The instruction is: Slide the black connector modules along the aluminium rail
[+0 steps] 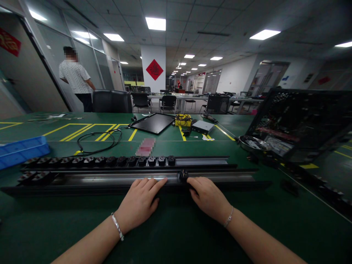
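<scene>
Your right hand [211,198] touches a black socket module [183,175], grip unclear
Your left hand [142,200], unclenched, lies over the metal channel [115,178] at the module's 8 o'clock.

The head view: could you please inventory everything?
Table: one, green, foreground
Rails: two, black-silvery, centre
Far modules: about fourteen, black, far rail
Near modules: about three, black, near rail
Bin: one, blue, left
Looped cable: one, black, left
Panel: one, black, centre
Box: one, yellow, centre
Flat case: one, grey, centre
Blurred item: one, pink, centre
Open case: one, black, right
Bowl: one, silvery, right
Chairs: several, black, background
Lights: many, white, overhead
Diamond sign: one, red, background
Person: one, white top, left
Bracelets: two, silvery, wrists
Left hand: one, over near rail
Right hand: one, at near module
</scene>
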The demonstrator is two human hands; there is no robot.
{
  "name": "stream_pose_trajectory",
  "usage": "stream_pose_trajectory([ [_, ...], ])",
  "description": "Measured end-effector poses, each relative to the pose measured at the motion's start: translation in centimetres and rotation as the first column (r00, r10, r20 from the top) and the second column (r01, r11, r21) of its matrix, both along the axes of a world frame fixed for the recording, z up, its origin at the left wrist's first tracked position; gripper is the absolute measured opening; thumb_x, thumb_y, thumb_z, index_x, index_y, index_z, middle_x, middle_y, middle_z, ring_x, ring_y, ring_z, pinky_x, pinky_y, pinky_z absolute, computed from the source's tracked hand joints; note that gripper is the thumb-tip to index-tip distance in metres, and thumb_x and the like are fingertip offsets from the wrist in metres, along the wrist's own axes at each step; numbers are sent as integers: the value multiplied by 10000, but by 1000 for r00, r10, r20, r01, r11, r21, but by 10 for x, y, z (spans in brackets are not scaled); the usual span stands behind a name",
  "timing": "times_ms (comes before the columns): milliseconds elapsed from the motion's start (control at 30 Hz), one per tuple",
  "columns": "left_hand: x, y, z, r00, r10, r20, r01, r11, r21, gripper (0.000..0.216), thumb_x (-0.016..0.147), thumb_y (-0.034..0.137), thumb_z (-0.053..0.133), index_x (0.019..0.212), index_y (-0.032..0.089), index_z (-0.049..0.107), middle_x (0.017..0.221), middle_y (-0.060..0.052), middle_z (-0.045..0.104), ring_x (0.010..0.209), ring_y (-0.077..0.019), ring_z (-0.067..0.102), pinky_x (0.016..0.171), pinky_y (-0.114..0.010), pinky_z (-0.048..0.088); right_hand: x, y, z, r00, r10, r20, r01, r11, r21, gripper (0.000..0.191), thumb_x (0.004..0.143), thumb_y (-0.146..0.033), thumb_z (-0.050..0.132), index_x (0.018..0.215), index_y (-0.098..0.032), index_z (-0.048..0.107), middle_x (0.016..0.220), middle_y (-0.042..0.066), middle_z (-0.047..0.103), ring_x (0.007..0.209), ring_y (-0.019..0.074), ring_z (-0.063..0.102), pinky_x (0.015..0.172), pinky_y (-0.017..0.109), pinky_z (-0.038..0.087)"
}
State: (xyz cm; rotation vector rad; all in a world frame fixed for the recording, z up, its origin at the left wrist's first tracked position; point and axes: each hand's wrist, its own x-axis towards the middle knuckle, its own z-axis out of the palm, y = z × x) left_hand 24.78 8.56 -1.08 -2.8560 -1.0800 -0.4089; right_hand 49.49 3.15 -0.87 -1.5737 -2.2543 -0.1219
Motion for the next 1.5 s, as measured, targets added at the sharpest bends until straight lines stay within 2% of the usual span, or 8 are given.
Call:
stream_pose_trajectory([
  [300,0,0,0,1000,1,-11,-1,1000,-19,635,809,195,524,1392,295,293,1131,-27,565,993,-209,491,849,-364,339,1,1,1,1000,0,-3,0,1000,-5,268,806,-101,480,1058,-161,546,914,68,634,831,194,573,786,374,470],
  [667,1,0,0,1000,9,-11,-8,1000,19,625,798,191,537,1378,296,327,1110,-34,575,979,-206,508,839,-355,348,2,2,-1,1000,-8,16,8,1000,7,258,798,-101,489,1040,-162,555,898,67,639,826,196,573,774,359,462],
  [933,1,-1,2,1000,3,0,-3,1000,-3,616,807,186,524,1379,292,322,1123,-32,573,985,-206,499,847,-360,343,7,-1,8,997,2,79,0,1000,-29,285,803,-98,479,1051,-197,579,917,57,656,840,182,590,779,341,458],
  [1500,1,-1,2,1000,2,0,-2,1000,-12,610,808,185,504,1381,285,320,1128,-43,571,987,-213,499,847,-374,352,8,-1,9,998,-18,53,20,999,-32,282,809,-106,505,1067,-198,574,883,48,654,791,176,585,735,332,459],
])
